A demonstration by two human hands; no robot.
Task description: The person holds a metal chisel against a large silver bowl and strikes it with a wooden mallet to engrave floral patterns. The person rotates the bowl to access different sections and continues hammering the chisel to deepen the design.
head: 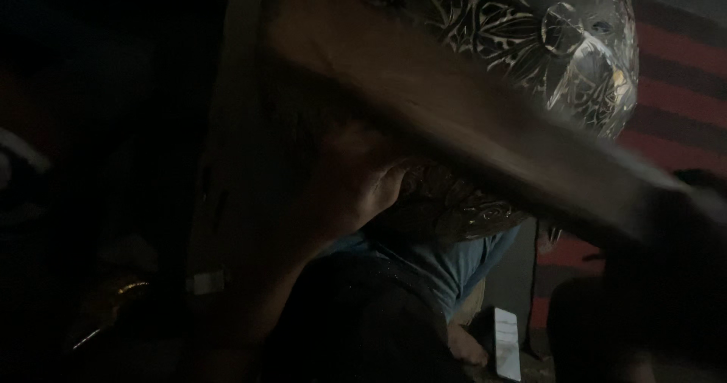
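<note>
Patterned metal vessel [530,42] above left hand [363,193], dim room.

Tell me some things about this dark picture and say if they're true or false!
1. The big round metal piece has engraved flower-like patterns. True.
2. The room is brightly lit. False: most of it is very dark.
3. A hand touches the underside of the metal piece. True.
4. The cloth below the hand is yellow. False: it is blue.
5. The wall at the right has red and dark stripes. True.
6. A blurred brown bar crosses the view. True.
</note>
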